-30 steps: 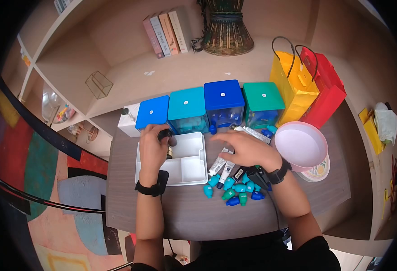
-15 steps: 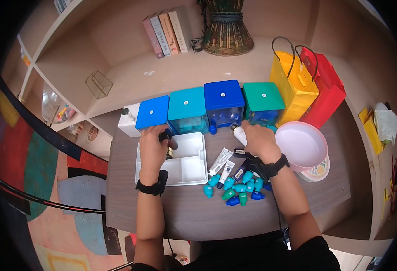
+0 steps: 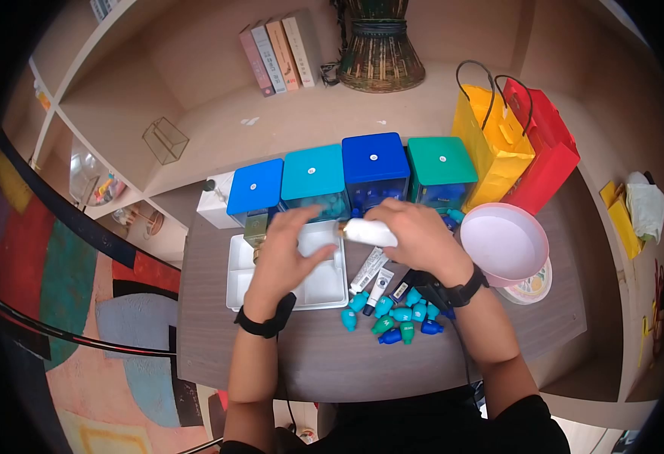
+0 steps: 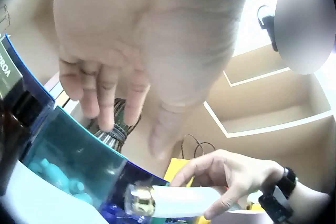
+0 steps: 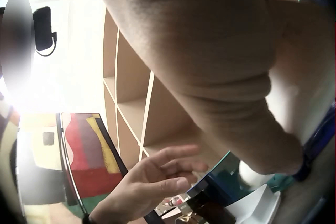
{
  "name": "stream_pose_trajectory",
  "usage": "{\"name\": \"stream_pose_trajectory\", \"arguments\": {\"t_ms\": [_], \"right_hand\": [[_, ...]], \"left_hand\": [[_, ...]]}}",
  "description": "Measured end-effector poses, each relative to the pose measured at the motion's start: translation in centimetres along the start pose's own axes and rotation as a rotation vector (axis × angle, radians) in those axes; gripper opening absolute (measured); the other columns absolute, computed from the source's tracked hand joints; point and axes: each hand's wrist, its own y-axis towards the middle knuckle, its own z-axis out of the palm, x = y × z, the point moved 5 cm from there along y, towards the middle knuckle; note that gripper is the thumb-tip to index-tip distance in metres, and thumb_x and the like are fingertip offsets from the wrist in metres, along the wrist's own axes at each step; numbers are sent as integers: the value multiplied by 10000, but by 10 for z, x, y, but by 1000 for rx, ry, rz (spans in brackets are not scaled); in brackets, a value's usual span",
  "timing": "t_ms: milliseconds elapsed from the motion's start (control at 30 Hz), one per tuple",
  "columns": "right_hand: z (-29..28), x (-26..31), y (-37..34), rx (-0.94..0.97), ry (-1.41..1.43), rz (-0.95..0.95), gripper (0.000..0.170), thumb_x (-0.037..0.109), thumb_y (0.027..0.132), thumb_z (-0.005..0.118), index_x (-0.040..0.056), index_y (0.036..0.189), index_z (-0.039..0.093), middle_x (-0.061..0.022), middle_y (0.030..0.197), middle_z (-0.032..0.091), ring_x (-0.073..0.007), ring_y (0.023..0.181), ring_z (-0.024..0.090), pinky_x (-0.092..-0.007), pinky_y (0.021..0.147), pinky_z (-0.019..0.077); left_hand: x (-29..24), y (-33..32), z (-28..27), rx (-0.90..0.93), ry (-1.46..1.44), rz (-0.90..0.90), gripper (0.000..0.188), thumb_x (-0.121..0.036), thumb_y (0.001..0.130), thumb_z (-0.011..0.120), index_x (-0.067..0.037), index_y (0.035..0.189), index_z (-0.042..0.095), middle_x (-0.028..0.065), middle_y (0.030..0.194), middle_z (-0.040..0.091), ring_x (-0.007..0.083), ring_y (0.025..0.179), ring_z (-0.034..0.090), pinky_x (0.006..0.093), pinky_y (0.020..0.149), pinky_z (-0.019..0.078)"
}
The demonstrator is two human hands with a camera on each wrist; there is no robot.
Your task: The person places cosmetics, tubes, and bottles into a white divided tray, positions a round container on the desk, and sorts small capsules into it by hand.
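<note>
My right hand [image 3: 426, 240] grips a white cosmetic tube [image 3: 370, 232] with a gold neck and clear cap. It holds the tube sideways above the table, cap pointing left. Beside the cap my left hand [image 3: 280, 253] is spread, fingers apart and holding nothing, over the white divided tray [image 3: 324, 295]. In the left wrist view the gold neck [image 4: 144, 201] shows clearly below my left thumb. A bottle with an olive-green label [image 3: 255, 228] stands at the tray's left side, partly hidden by the left hand. Its dark brown body [image 4: 13, 129] shows in the left wrist view.
Behind the tray stand bins with blue [image 3: 255, 186], teal [image 3: 311, 171], navy [image 3: 374, 157] and green [image 3: 443, 160] lids. Small tubes [image 3: 378, 291] and several teal, green and blue capsule-shaped pieces [image 3: 401, 315] lie near the right forearm. A pink round box [image 3: 504, 240] stands right.
My left hand has let go of the dark bottle at the tray and opened rightward. My right hand has picked up the white tube from before the bins and brought it left.
</note>
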Motion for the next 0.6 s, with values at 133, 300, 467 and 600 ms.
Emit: {"name": "stream_pose_trajectory", "arguments": {"t_ms": [133, 300, 467, 600], "right_hand": [[4, 27, -1, -31, 73, -258, 531, 122, 696, 876, 136, 1189, 680, -61, 1120, 715, -314, 1110, 695, -460, 941, 526], [-4, 28, -1, -166, -9, -195, 628, 176, 708, 906, 139, 1286, 661, -84, 1169, 701, -324, 1117, 688, -447, 951, 528], [-4, 11, 5, -231, 420, -65, 519, 84, 831, 816, 99, 1319, 640, -148, 1151, 674, -396, 1072, 675, -470, 885, 553], [-3, 28, 5, -225, 479, -204, 459, 40, 865, 770, 90, 1306, 652, -153, 1149, 674, -398, 1078, 669, -462, 904, 552]], "left_hand": [[-22, -7, 23, 313, 29, 118, 825, -214, 819, 903, -111, 1551, 536, 140, 1237, 708, 334, 1093, 597, 435, 932, 537], [1, -9, 30, 316, -33, 30, 696, -212, 863, 860, -87, 1495, 596, 157, 1198, 710, 352, 1023, 643, 428, 915, 530], [-1, -5, 19, 202, 51, -12, 601, -155, 843, 871, -53, 1390, 646, 154, 1154, 714, 339, 1027, 662, 412, 885, 538], [-14, -2, 18, 106, -150, 21, 587, -117, 851, 854, -61, 1394, 638, 143, 1119, 709, 327, 1035, 670, 400, 850, 537]]}}
